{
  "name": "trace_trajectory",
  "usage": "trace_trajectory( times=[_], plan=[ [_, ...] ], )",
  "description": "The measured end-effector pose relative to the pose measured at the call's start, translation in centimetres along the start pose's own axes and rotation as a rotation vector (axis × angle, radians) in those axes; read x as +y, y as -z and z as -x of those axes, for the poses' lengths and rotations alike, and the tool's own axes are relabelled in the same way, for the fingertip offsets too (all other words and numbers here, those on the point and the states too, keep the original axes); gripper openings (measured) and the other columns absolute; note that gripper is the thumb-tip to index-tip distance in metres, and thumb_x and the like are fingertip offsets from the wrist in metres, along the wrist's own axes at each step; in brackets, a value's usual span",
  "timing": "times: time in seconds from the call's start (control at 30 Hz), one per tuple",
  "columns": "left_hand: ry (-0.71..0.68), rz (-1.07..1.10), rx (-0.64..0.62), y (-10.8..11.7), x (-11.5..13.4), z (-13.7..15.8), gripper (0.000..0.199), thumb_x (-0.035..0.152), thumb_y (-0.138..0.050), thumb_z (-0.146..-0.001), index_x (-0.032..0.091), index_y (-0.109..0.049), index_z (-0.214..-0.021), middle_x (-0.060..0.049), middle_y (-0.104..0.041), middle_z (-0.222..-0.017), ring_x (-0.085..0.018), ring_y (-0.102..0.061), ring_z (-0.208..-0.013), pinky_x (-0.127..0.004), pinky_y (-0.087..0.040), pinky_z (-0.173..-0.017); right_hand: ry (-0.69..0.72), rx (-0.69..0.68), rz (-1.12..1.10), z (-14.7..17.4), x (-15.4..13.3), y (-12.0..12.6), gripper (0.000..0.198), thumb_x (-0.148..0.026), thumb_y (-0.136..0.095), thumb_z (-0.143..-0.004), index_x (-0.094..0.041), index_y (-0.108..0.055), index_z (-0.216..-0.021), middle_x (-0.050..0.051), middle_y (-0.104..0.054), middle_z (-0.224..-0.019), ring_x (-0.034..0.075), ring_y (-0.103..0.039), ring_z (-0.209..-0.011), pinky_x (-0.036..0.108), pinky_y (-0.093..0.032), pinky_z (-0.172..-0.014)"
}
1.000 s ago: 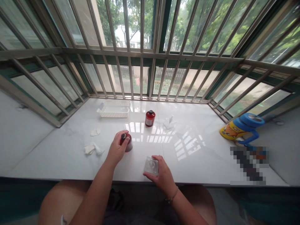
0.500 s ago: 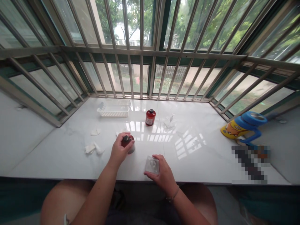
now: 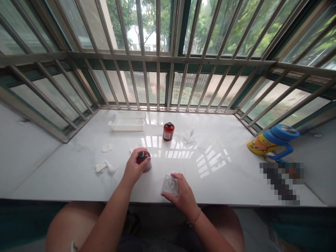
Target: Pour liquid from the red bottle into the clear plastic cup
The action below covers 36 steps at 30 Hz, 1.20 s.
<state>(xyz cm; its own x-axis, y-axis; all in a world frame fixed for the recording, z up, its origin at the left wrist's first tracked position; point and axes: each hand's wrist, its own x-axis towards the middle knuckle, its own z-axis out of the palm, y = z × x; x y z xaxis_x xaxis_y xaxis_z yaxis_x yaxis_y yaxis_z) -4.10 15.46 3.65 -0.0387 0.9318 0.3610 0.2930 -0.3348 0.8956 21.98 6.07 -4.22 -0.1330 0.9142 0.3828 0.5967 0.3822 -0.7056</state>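
My left hand (image 3: 135,165) is closed around a dark red bottle (image 3: 147,166) with a black cap, which stands upright on the white tabletop (image 3: 210,189). Part of this bottle is hidden by the fingers. Near the table's front edge, my right hand (image 3: 183,192) grips a small square clear container (image 3: 169,185) between thumb and fingers. A round shape shows in the container's middle; I cannot make out what it is. Farther back stands a second red bottle (image 3: 168,132) with a black cap and a pale label, touched by neither hand.
A white perforated basket (image 3: 127,126) lies at the back left. Crumpled white tissues (image 3: 105,166) are on the left, with another tissue (image 3: 190,135) right of the far bottle. A blue and yellow jug (image 3: 273,141) stands at right, beside a blurred-out dark object (image 3: 279,182). Metal bars (image 3: 168,63) close off the back.
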Motion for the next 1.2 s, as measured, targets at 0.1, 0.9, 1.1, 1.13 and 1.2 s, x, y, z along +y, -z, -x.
trace_trajectory(
  times=[0.1, 0.9, 1.1, 1.13, 1.2],
  plan=[
    [-0.010, -0.004, 0.012, -0.06, -0.16, 0.09, 0.023, 0.040, -0.077, -0.093, 0.026, -0.071, -0.111, -0.008, -0.066, -0.129, -0.029, -0.062, -0.130, -0.048, -0.043, -0.120, -0.002, 0.000, -0.008, -0.02, -0.04, 0.01, 0.075, -0.046, -0.094, -0.078, -0.026, -0.055, -0.140, 0.011, -0.071, -0.130, 0.034, -0.069, -0.125, 0.052, -0.060, -0.108],
    [0.160, 0.163, 0.076, -0.54, -0.57, 0.39, 0.053, 0.041, -0.088, -0.082, 0.028, -0.054, -0.120, -0.009, -0.069, -0.135, -0.028, -0.070, -0.120, -0.051, -0.054, -0.109, -0.009, -0.017, -0.015, -0.03, -0.18, 0.11, 0.076, -0.044, -0.093, -0.079, -0.026, -0.053, -0.141, 0.012, -0.069, -0.131, 0.034, -0.068, -0.125, 0.053, -0.058, -0.109],
    [0.163, 0.141, 0.024, -0.45, -0.49, 0.35, 0.041, 0.042, -0.085, -0.085, 0.026, -0.061, -0.113, -0.010, -0.069, -0.133, -0.028, -0.070, -0.121, -0.047, -0.056, -0.106, -0.019, -0.025, -0.016, 0.06, -0.03, 0.01, 0.075, -0.046, -0.092, -0.081, -0.027, -0.052, -0.141, 0.012, -0.069, -0.132, 0.036, -0.067, -0.128, 0.055, -0.058, -0.111],
    [0.166, 0.168, 0.049, -0.50, -0.50, 0.37, 0.043, 0.041, -0.086, -0.083, 0.026, -0.057, -0.111, -0.009, -0.069, -0.134, -0.027, -0.070, -0.120, -0.046, -0.056, -0.104, -0.017, -0.024, -0.017, 0.06, -0.01, -0.01, 0.075, -0.046, -0.092, -0.081, -0.027, -0.052, -0.141, 0.012, -0.069, -0.132, 0.036, -0.067, -0.128, 0.055, -0.058, -0.111],
    [0.166, 0.194, 0.083, -0.58, -0.49, 0.41, 0.047, 0.040, -0.088, -0.081, 0.027, -0.053, -0.110, -0.009, -0.069, -0.135, -0.026, -0.071, -0.119, -0.045, -0.057, -0.104, -0.011, -0.019, -0.017, 0.05, 0.01, -0.04, 0.076, -0.048, -0.092, -0.081, -0.027, -0.052, -0.141, 0.012, -0.070, -0.132, 0.036, -0.067, -0.128, 0.056, -0.058, -0.111]
  ],
)
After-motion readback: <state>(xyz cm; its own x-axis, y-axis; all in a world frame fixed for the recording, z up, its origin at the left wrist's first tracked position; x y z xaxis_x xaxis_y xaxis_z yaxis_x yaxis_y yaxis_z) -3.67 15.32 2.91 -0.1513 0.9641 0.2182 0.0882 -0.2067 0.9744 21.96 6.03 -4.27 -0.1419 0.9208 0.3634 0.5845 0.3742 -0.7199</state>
